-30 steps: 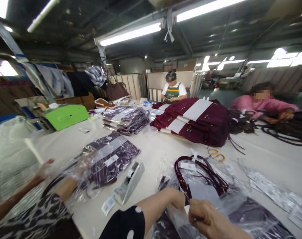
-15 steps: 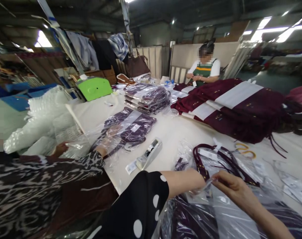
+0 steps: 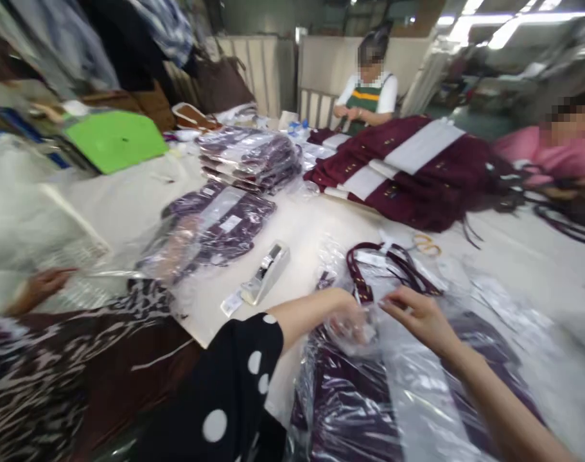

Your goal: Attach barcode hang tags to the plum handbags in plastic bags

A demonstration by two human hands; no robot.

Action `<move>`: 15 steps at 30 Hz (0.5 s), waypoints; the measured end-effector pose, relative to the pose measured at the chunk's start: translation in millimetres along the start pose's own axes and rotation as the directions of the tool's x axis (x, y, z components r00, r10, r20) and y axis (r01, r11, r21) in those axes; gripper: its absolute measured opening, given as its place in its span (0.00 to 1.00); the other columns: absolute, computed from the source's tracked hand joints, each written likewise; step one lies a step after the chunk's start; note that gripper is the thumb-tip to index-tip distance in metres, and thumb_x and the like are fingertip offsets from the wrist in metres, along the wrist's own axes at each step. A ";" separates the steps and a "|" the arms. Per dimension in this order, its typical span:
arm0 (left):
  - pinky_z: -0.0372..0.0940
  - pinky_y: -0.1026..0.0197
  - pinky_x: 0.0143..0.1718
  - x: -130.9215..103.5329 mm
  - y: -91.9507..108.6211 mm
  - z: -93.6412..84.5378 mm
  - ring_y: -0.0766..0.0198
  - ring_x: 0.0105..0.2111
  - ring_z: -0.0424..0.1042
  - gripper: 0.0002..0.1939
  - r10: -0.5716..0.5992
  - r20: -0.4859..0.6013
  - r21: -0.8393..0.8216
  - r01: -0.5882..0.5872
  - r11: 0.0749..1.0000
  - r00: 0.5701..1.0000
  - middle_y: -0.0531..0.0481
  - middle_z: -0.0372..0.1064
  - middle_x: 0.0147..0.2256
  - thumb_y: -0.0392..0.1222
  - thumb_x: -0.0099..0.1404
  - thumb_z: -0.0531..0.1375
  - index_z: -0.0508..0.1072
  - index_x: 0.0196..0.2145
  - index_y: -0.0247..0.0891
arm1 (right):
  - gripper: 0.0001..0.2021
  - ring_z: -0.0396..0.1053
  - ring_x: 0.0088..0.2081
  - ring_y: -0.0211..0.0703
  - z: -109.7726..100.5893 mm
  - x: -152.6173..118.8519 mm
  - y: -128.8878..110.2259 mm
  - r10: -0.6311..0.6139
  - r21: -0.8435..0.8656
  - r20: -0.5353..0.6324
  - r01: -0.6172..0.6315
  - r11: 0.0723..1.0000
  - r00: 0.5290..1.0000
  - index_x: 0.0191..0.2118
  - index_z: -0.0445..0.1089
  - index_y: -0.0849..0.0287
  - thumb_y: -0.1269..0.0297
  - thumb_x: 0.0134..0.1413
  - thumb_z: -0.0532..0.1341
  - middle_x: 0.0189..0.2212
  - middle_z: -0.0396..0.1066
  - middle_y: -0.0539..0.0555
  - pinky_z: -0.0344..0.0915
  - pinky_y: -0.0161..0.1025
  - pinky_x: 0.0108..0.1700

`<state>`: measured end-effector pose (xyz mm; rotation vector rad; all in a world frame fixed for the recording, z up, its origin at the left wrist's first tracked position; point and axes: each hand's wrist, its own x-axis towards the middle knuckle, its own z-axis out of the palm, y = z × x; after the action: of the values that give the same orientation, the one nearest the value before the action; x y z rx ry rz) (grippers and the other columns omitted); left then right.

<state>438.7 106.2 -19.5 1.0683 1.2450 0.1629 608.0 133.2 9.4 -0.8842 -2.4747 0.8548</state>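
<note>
In front of me lies a dark maroon handbag [image 3: 352, 404] inside a clear plastic bag [image 3: 422, 378], a pale strip running down its middle. Its maroon handles [image 3: 357, 269] stick out at the far end, with a white tag on them. My left hand [image 3: 352, 321] is under the clear film near the handle base; its fingers are blurred by film and motion. Close by on the right, my right hand [image 3: 410, 308] has thumb and fingers pinched together over the bag's opening. Whatever sits between those fingertips is too small to make out.
A tape dispenser [image 3: 268, 273] stands left of my arm. Beyond are a wrapped handbag [image 3: 229, 224] handled by a co-worker in a patterned sleeve [image 3: 142, 340], a wrapped stack [image 3: 251, 157] and a maroon pile [image 3: 417, 173]. Yellow-handled scissors [image 3: 427, 244] lie ahead. Two other people sit farther off.
The view has turned right and down, bringing a person in pink into sight. My hands stay at the bag's opening; the film stretched between them earlier is no longer distinct.
</note>
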 end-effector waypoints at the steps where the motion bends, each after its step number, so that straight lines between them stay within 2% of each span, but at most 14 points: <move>1: 0.62 0.49 0.24 -2.6 2.2 -7.4 0.55 0.20 0.64 0.07 -0.020 0.076 0.039 0.017 0.999 0.997 0.51 0.60 0.13 0.35 0.38 0.66 0.69 0.15 0.37 | 0.13 0.64 0.28 0.40 -3.9 -0.7 2.3 -0.011 -0.021 -0.059 0.009 1.000 0.998 0.30 0.69 0.58 0.54 0.54 0.56 0.25 0.67 0.52 0.60 0.36 0.31; 4: 0.61 0.53 0.22 -3.3 10.1 -40.1 0.58 0.18 0.63 0.11 -0.009 0.192 0.120 -0.015 0.993 0.981 0.48 0.62 0.12 0.44 0.46 0.63 0.69 0.15 0.35 | 0.10 0.64 0.30 0.40 -15.2 -5.5 20.7 -0.002 -0.072 -0.229 -0.015 0.997 0.974 0.32 0.69 0.59 0.57 0.53 0.57 0.26 0.66 0.52 0.60 0.37 0.35; 6: 0.61 0.55 0.23 -5.1 15.6 -60.9 0.58 0.18 0.64 0.19 0.044 0.204 0.119 -0.069 0.990 0.978 0.46 0.63 0.13 0.54 0.51 0.58 0.72 0.18 0.33 | 0.09 0.64 0.30 0.40 -21.0 -9.1 35.7 0.041 -0.087 -0.332 -0.073 0.993 0.942 0.32 0.69 0.59 0.59 0.53 0.57 0.27 0.66 0.52 0.60 0.38 0.36; 7: 0.61 0.56 0.25 -6.9 18.3 -68.8 0.59 0.19 0.65 0.21 0.105 0.184 0.117 -0.128 0.985 0.977 0.46 0.64 0.14 0.56 0.51 0.58 0.74 0.20 0.32 | 0.08 0.64 0.30 0.40 -23.0 -9.8 42.9 0.059 -0.090 -0.388 -0.102 0.991 0.920 0.31 0.69 0.59 0.60 0.54 0.57 0.27 0.66 0.52 0.60 0.38 0.36; 8: 0.61 0.58 0.26 -8.3 20.7 -74.6 0.60 0.20 0.65 0.20 0.168 0.132 0.132 -0.185 0.974 0.977 0.47 0.64 0.14 0.55 0.50 0.60 0.75 0.22 0.32 | 0.08 0.64 0.30 0.40 -24.4 -9.5 49.8 0.068 -0.095 -0.442 -0.122 0.988 0.894 0.31 0.69 0.59 0.60 0.54 0.57 0.27 0.66 0.52 0.60 0.38 0.37; 9: 0.62 0.59 0.28 -8.4 22.8 -78.4 0.61 0.21 0.66 0.18 0.225 0.017 0.180 -0.224 0.958 0.974 0.48 0.66 0.16 0.53 0.47 0.62 0.75 0.23 0.32 | 0.08 0.64 0.31 0.41 -25.5 -8.2 56.9 0.068 -0.107 -0.491 -0.138 0.985 0.869 0.32 0.69 0.59 0.61 0.54 0.56 0.27 0.67 0.52 0.61 0.39 0.38; 10: 0.62 0.60 0.30 -6.5 24.4 -80.2 0.61 0.23 0.67 0.15 0.268 -0.148 0.255 -0.225 0.940 0.952 0.49 0.67 0.18 0.49 0.46 0.64 0.75 0.23 0.33 | 0.09 0.64 0.34 0.42 -26.5 -6.4 64.3 0.063 -0.131 -0.531 -0.155 0.979 0.845 0.33 0.69 0.59 0.61 0.55 0.56 0.29 0.67 0.53 0.61 0.40 0.40; 11: 0.63 0.59 0.33 -2.4 24.8 -80.2 0.59 0.27 0.69 0.12 0.294 -0.335 0.334 -0.179 0.926 0.895 0.48 0.69 0.21 0.46 0.46 0.64 0.75 0.25 0.33 | 0.10 0.64 0.37 0.44 -27.7 -5.0 72.3 0.058 -0.165 -0.561 -0.180 0.970 0.826 0.36 0.69 0.59 0.60 0.54 0.55 0.33 0.67 0.55 0.61 0.41 0.42; 12: 0.63 0.57 0.37 3.4 23.5 -78.6 0.57 0.32 0.70 0.11 0.302 -0.510 0.387 -0.099 0.917 0.805 0.46 0.71 0.26 0.44 0.49 0.63 0.75 0.27 0.33 | 0.11 0.64 0.41 0.46 -29.4 -5.3 80.8 0.061 -0.206 -0.578 -0.218 0.954 0.814 0.39 0.69 0.60 0.60 0.54 0.55 0.37 0.67 0.57 0.60 0.43 0.45; 14: 0.58 0.49 0.47 15.7 13.3 -70.5 0.49 0.46 0.65 0.15 0.321 -0.768 0.426 0.067 0.902 0.554 0.39 0.70 0.40 0.42 0.54 0.58 0.72 0.39 0.32 | 0.17 0.60 0.48 0.51 -34.9 -15.4 99.3 0.116 -0.285 -0.581 -0.335 0.898 0.806 0.46 0.66 0.61 0.58 0.52 0.55 0.45 0.64 0.61 0.57 0.49 0.50; 15: 0.54 0.44 0.51 19.7 3.3 -63.6 0.46 0.52 0.59 0.20 0.337 -0.827 0.426 0.112 0.898 0.449 0.35 0.65 0.47 0.43 0.57 0.55 0.68 0.46 0.31 | 0.21 0.58 0.51 0.54 -38.6 -27.4 108.8 0.173 -0.310 -0.578 -0.411 0.857 0.797 0.49 0.65 0.62 0.57 0.51 0.54 0.48 0.62 0.63 0.56 0.51 0.51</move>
<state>395.1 156.3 -26.3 1.5352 2.2618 0.6671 695.9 198.1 -36.7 -1.4694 -2.0585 0.0899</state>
